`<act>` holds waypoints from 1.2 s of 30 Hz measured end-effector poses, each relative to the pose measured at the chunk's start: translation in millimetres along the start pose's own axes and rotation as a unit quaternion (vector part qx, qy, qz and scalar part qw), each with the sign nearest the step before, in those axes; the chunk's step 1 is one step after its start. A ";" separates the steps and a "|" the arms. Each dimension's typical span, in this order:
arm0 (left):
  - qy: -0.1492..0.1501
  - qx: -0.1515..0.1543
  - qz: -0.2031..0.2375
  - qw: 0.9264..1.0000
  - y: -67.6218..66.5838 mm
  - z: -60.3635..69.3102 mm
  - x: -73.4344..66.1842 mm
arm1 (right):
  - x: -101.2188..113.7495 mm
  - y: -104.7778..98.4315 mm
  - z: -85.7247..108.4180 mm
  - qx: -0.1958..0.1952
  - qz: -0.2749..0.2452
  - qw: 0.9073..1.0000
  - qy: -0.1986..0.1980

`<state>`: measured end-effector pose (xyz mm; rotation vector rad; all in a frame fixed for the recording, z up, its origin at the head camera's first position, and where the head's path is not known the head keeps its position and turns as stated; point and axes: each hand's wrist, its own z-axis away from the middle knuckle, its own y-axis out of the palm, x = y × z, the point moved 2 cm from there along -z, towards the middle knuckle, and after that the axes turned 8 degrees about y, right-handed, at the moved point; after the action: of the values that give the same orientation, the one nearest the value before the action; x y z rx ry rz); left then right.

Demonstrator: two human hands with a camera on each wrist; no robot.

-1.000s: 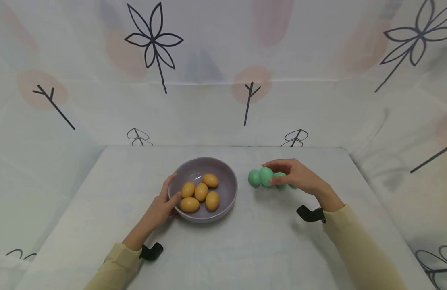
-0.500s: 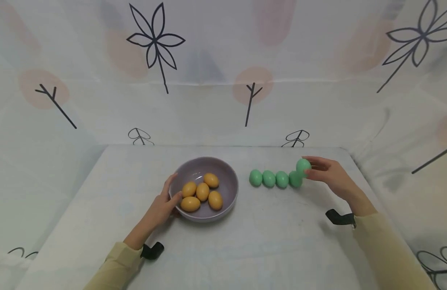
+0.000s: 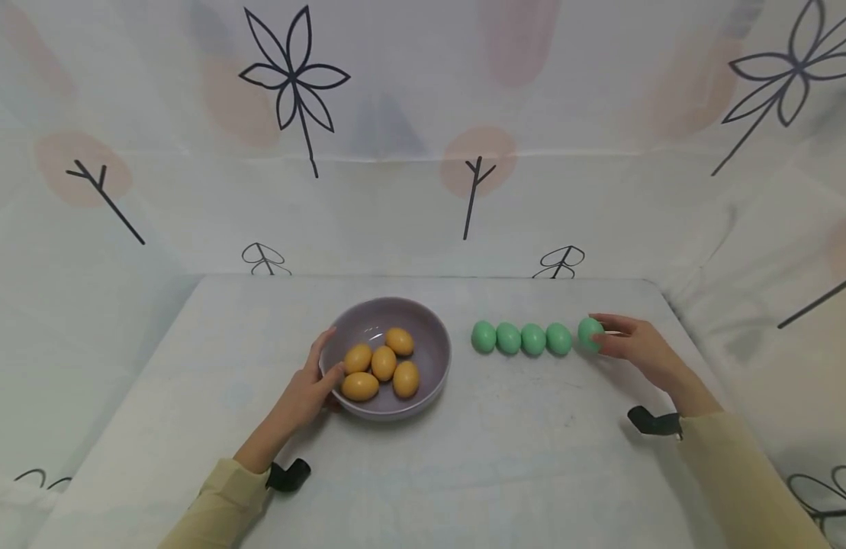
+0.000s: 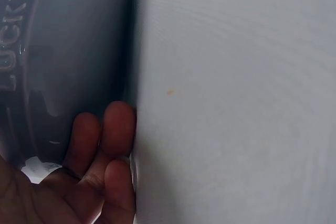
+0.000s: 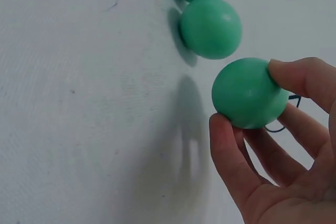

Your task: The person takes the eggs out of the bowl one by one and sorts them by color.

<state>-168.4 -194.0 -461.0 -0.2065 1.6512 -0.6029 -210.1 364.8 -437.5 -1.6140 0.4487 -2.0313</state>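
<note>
In the head view, the right hand's (image 3: pixel 635 343) fingers pinch a green egg (image 3: pixel 590 335), just beside four other green eggs (image 3: pixel 534 339) rowed on the worktop (image 3: pixel 477 465); the left hand (image 3: pixel 307 385) grips a bowl (image 3: pixel 432 370) holding five yellow eggs (image 3: pixel 384 364).

Left wrist: curled fingers (image 4: pixel 118 129) lie against the bowl's outer wall.

Right wrist: the pinched egg sits between the fingertips (image 5: pixel 222 129), apart from its nearest neighbour.

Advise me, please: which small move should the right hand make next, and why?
Probably lower the held green egg onto the table beside the row of four green eggs: the right hand pinches it past the row's right end, with a gap between, and it seems slightly raised.
</note>
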 end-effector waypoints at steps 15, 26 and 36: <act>0.007 -0.005 -0.006 1.000 -0.3 1.0 0.0 | -6.5 13.1 -11.6 -0.024 0.070 0.997 0.019; 0.012 -0.007 -0.021 1.000 -0.7 0.1 0.2 | -6.2 13.4 -9.5 0.009 0.068 0.998 0.009; 0.001 -0.006 -0.009 1.000 0.1 0.3 -0.9 | -9.6 15.8 -8.7 -0.002 0.070 0.998 0.004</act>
<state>-168.0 -193.6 -460.3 -0.2297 1.6566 -0.6071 -214.0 357.0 -455.9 -1.5330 0.5534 -1.9350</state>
